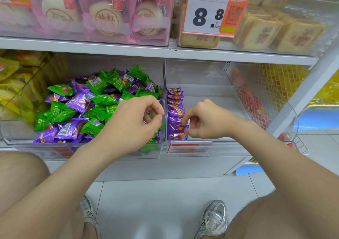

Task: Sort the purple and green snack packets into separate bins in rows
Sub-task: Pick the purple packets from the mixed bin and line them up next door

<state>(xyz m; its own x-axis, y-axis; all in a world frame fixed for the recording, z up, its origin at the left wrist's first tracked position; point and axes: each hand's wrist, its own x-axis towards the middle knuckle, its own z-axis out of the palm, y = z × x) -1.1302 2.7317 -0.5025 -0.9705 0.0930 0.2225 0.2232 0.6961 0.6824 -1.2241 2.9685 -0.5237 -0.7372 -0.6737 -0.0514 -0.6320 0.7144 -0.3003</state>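
I'm looking at two bins standing side by side, walls touching. The left clear plastic bin (110,153) is holding a loose mixed pile of purple and green foil snack packets (82,108), spreading from its back wall to its front edge. The right clear plastic bin (220,95) is carrying one row of purple foil packets (175,106), standing on edge and running along its left wall to the front edge. My view is showing the left hand (132,123) hovering over the front right corner of the left bin, fingers curling, thumb tip sitting close to the fingertips; I'm not able to tell whether a packet is in that pinch. The right hand (207,121) is reaching into the front left corner of the right bin, index finger and thumb clamping on a purple packet (178,128) near the front end of the row, other fingers curling in. A red and white label (185,147) is sitting on the right bin's front wall. A white metal shelf board (110,46) is running above both bins, carrying pink-wrapped round cakes (106,18) over the left bin and an orange-framed price card reading 8.8 (205,14) over the right. Yellow packets (11,91) are showing beside the left bin's left wall. Grey sneakers (214,218) are standing on white floor tiles (156,202).
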